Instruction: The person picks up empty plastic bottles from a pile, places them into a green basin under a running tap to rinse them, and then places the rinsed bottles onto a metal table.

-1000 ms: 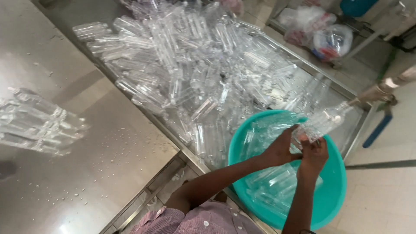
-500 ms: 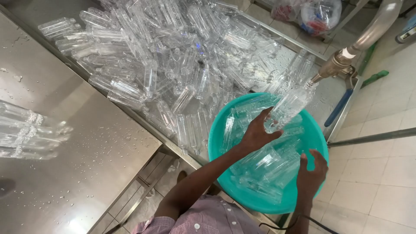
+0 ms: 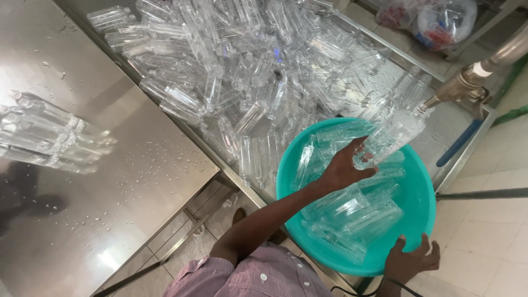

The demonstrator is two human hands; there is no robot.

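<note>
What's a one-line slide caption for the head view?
Left hand holds a clear bottle under the tap; right hand grips the teal basin.

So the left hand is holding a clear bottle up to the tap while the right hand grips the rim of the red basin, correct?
Not quite: the basin is teal, not red, as the head view shows. The rest stands: the left hand holds a clear bottle up to the tap, and the right hand grips the basin's near rim.
</note>
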